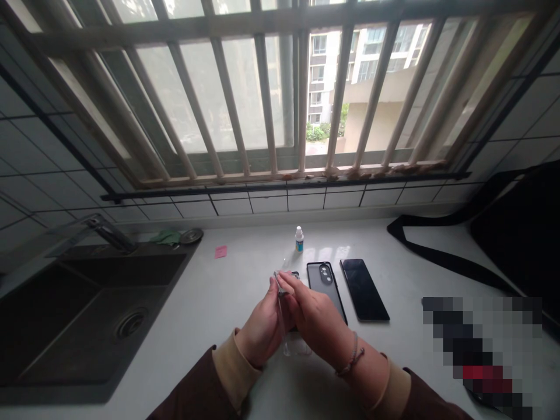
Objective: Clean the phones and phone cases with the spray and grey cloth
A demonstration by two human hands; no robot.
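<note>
At the near middle of the white counter (175, 350), the left hand (261, 328) holds a clear phone case (297, 345) by its left side, while the right hand (321, 312) lies over it, fingers together; whether these grip it cannot be told. Just right lie a black-rimmed phone case (319, 286), then a smartphone (365, 290), with a small white-capped bottle (299, 240) on the far side

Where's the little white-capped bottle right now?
In the head view, the bottle stands near the middle of the counter, toward the window, beyond the right hand and dark case, with the pink note to its left.
</note>
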